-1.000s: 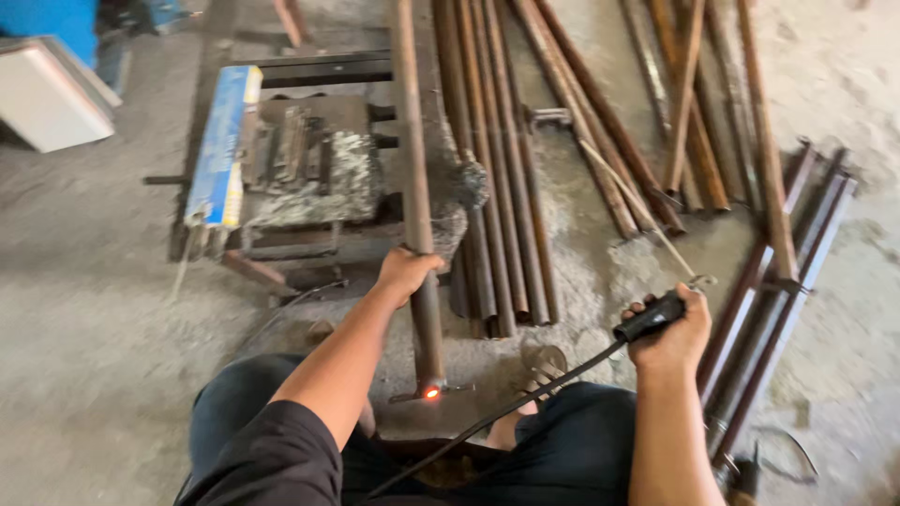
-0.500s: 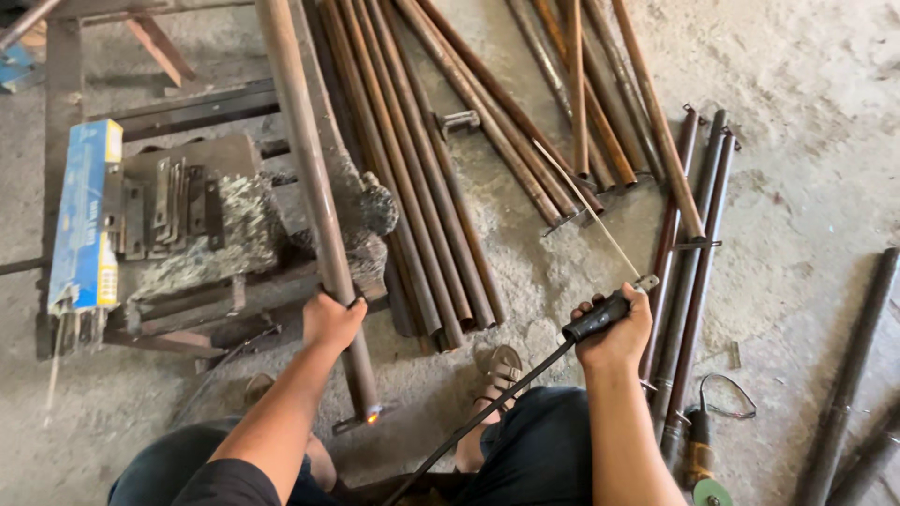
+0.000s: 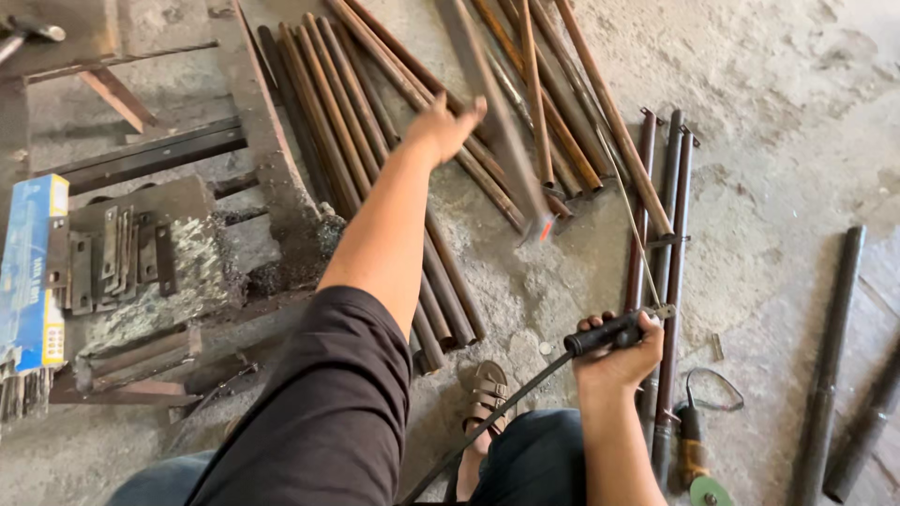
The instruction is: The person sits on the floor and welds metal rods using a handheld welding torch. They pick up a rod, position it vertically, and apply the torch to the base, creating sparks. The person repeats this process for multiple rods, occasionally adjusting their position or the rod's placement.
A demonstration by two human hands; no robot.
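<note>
— Rusty steel pipe [image 3: 492, 112] is in the far middle, blurred, with its glowing tip over the pipe pile [image 3: 375, 141]. Is the left hand [image 3: 441, 126] holding it?

— No, its fingers are spread open beside it. The right hand [image 3: 619, 351] is closed around the electrode holder [image 3: 605, 333], near right.

One package shows: a long, flat cardboard box [image 3: 31, 272] at the far left edge of the view. It is mostly blue with a yellow band near its lower end and a paler stripe along one side. It lies lengthwise, just beside a stack of flat metal plates [image 3: 117, 258], and thin grey rods [image 3: 23, 394] stick out from under its near end. No signs or screens show.
</note>
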